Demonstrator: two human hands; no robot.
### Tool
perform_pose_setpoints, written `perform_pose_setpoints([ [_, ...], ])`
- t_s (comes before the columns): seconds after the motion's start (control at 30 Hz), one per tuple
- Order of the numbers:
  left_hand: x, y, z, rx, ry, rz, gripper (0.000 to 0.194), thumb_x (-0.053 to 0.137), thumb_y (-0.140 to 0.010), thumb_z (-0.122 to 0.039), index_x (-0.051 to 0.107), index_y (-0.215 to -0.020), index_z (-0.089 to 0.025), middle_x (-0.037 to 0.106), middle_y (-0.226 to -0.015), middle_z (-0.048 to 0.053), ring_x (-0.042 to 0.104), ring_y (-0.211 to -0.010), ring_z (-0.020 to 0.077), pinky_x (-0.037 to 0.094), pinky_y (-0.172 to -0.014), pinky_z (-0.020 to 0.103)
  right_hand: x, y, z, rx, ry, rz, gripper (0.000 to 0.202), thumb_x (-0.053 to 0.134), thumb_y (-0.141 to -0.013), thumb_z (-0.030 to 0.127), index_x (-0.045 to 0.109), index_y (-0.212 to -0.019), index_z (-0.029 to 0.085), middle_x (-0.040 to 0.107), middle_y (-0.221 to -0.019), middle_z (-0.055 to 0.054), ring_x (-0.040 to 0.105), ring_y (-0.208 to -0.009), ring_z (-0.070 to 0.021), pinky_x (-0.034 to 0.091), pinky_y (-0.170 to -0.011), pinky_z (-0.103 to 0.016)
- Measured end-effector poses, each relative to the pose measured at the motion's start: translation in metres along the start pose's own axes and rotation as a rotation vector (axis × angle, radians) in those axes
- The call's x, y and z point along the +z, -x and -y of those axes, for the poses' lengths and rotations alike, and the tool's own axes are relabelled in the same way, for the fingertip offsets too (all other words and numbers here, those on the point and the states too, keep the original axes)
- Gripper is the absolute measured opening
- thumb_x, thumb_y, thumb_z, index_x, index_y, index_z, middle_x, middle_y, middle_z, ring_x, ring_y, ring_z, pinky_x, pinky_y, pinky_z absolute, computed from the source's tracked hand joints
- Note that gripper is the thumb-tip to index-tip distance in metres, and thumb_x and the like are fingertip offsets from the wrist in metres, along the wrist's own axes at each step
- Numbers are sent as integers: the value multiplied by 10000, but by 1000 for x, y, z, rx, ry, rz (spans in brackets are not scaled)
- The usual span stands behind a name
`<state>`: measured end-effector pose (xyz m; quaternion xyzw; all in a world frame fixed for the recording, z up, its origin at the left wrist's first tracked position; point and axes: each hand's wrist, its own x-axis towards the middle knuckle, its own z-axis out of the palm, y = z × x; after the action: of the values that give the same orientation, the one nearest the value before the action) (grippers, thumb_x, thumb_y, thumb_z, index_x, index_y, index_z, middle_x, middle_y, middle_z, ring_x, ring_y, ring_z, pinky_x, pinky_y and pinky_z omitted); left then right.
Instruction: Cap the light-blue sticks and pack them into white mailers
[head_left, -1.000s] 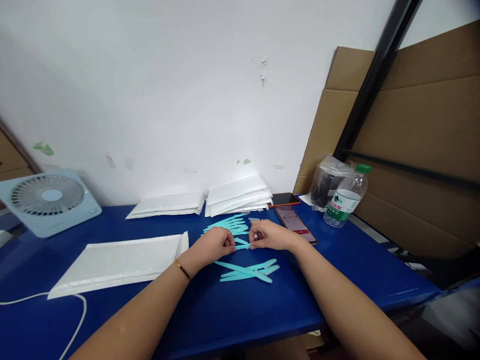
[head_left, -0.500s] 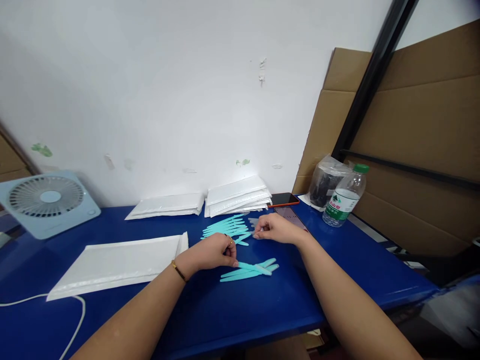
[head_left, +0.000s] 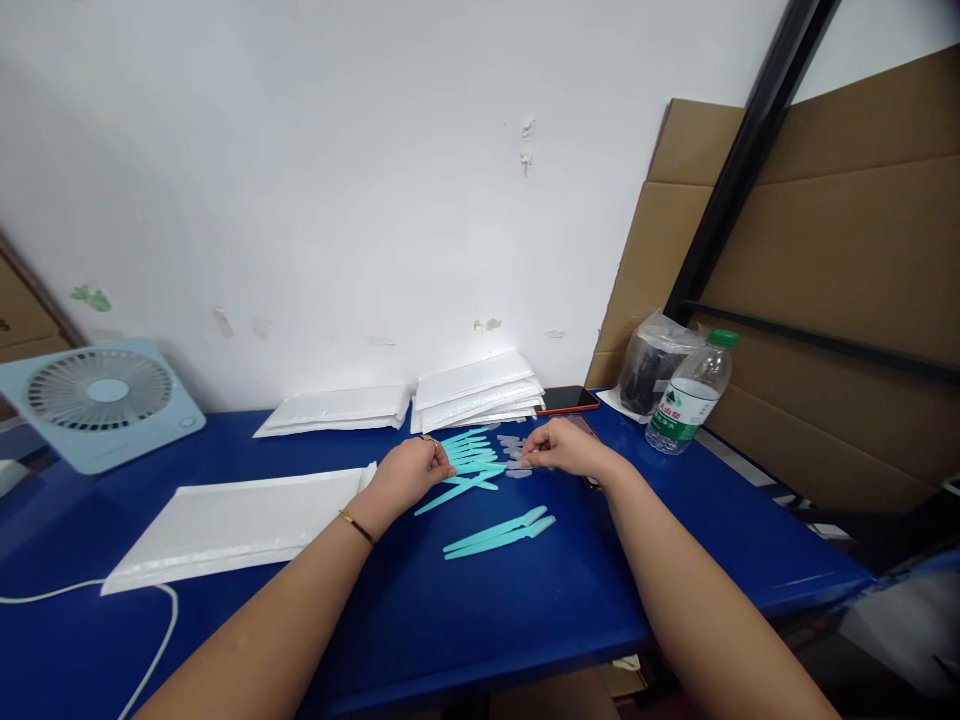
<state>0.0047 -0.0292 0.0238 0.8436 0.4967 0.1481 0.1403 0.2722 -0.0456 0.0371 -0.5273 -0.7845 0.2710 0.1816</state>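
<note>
Blue table point(head_left: 465, 620), white wall behind. Left hand point(head_left: 409, 472) rests at the near edge of a loose heap of teal plastic sticks point(head_left: 469, 452) — fingers curled in, pinching the end of one teal stick point(head_left: 450, 492) that slants down toward the near side. Right hand point(head_left: 564, 447) just right of the heap, fingers bent and drawn together over a few small clear caps point(head_left: 514, 462) (whether it grips one, cannot tell). Hands near each other, not touching.

A separate set of teal sticks point(head_left: 501, 533) lies on the table nearer the person, apart from both hands.

Left: a large white padded envelope point(head_left: 240, 520), a pale blue fan point(head_left: 101, 400), a white cable point(head_left: 150, 650). Back: two stacks of white envelopes point(head_left: 472, 390). Right: a phone point(head_left: 570, 399), a water bottle point(head_left: 690, 392), a plastic bag of dark items point(head_left: 651, 360), cardboard sheets point(head_left: 840, 280).
</note>
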Motion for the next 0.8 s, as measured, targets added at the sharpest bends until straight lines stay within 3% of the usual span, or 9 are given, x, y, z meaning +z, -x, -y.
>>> perform_pose_setpoints([
  [0.1, -1, 5, -8, 51, 29, -43, 313, 533, -720, -496, 622, -777, -201, 625, -854, 38, 565, -761, 176, 379, -613, 241, -5, 4, 1, -26, 30, -61, 365, 676, -601, 440, 691, -824, 151, 621, -683, -19, 506, -575, -109, 359, -515, -202],
  [0.27, 7, 21, -34, 221, 58, 157, 320, 572, -682, -518, 641, -769, -217, 626, -786, 4, 546, -684, 141, 350, -554, 223, 3, 9, 6, -146, 104, 325, 362, 714, -550, 455, 695, -771, 169, 603, -681, 3, 500, -582, -104, 348, -504, -196],
  [0.4, 16, 24, -39, 170, 40, 274, 266, 584, -686, -470, 640, -732, -215, 628, -684, -15, 512, -572, 117, 293, -474, 223, 14, 5, 7, -158, 166, 381, 335, 688, -606, 444, 676, -775, 155, 591, -688, -2, 492, -593, -103, 334, -507, -196],
  [0.5, 16, 21, -34, 146, 19, 247, 246, 559, -715, -451, 632, -704, -216, 627, -663, -16, 508, -557, 116, 270, -458, 228, 16, 4, 6, -183, 152, 400, 312, 662, -646, 435, 666, -781, 154, 581, -665, 0, 480, -582, -100, 326, -510, -200],
  [0.6, 9, 16, -25, 143, -54, 179, 201, 575, -708, -415, 627, -684, -222, 629, -686, -9, 525, -596, 129, 266, -474, 230, 11, 3, 2, -159, 112, 339, 299, 668, -635, 423, 662, -759, 151, 587, -664, -3, 484, -586, -107, 328, -512, -203],
  [0.73, -3, 9, -12, 37, -129, 48, 191, 559, -722, -401, 620, -709, -221, 635, -732, 3, 548, -651, 151, 293, -513, 232, 1, 2, -2, -21, 94, 13, 282, 661, -631, 404, 667, -752, 149, 606, -665, -15, 495, -587, -116, 325, -501, -206],
  [0.8, -6, 9, -12, 27, -97, -7, 241, 565, -710, -450, 619, -776, -224, 638, -788, 6, 560, -701, 160, 320, -543, 229, -2, 3, -1, -13, 110, -81, 270, 663, -625, 399, 675, -742, 156, 613, -674, -16, 503, -595, -118, 330, -505, -206],
])
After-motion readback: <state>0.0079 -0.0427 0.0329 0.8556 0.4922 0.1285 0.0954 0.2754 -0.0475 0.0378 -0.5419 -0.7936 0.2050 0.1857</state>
